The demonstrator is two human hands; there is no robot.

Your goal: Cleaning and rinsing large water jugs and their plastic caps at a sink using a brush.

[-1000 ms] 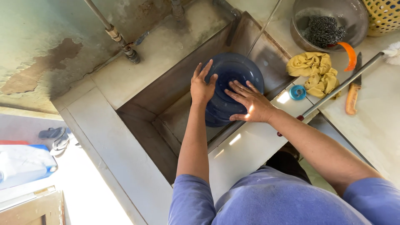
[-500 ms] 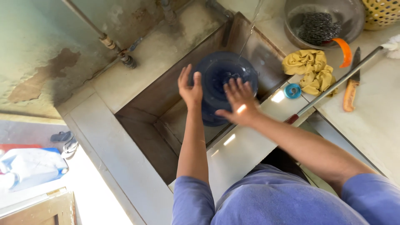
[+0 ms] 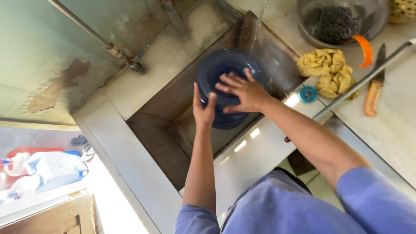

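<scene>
A large dark blue water jug (image 3: 225, 65) stands in a deep steel sink (image 3: 173, 143), under a thin stream of water falling from above. My left hand (image 3: 203, 109) presses flat against the jug's near left side, fingers up. My right hand (image 3: 243, 91) lies spread over the jug's side, fingers pointing left. Both hands touch the jug and steady it between them.
On the counter to the right lie a yellow cloth (image 3: 327, 71), a small blue cap (image 3: 307, 94), a knife with an orange handle (image 3: 375, 89) and a metal bowl (image 3: 372, 19) holding a steel scourer. A long metal rod (image 3: 359, 82) crosses the counter. A pipe (image 3: 108, 45) runs along the wall.
My right hand has slid from the jug's right side up across its side. My left hand has shifted lower on the left side. The jug has stayed in the sink.
</scene>
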